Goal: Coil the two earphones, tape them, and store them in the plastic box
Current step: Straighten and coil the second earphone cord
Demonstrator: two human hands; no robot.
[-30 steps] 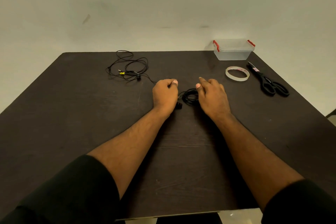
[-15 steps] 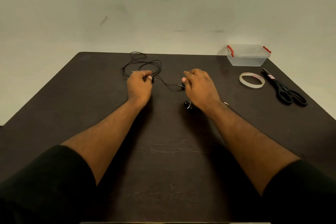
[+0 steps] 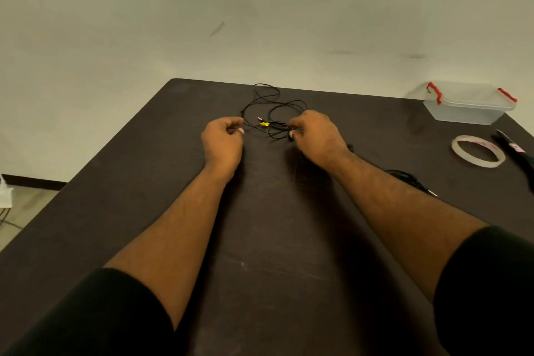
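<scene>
A loose black earphone cable (image 3: 274, 107) with a yellow tag lies tangled near the far edge of the dark table (image 3: 260, 240). My left hand (image 3: 222, 140) has curled fingers pinching the tangle's left side. At the tangle's right side, my right hand (image 3: 316, 136) pinches the cable. A second, coiled earphone (image 3: 406, 177) lies on the table just right of my right forearm, partly hidden by it. The clear plastic box (image 3: 468, 108) with red latches stands at the far right, with no lid on it.
A roll of clear tape (image 3: 478, 151) lies flat to the right, below the box. Black scissors (image 3: 517, 154) lie beside it at the frame's right edge. A pale wall rises behind the table. A white object (image 3: 5, 193) sits on the floor at left.
Both hands left the coiled earphone on the table and moved to the loose tangle at the far side. The view swung left, so the box, tape and scissors sit further right.
</scene>
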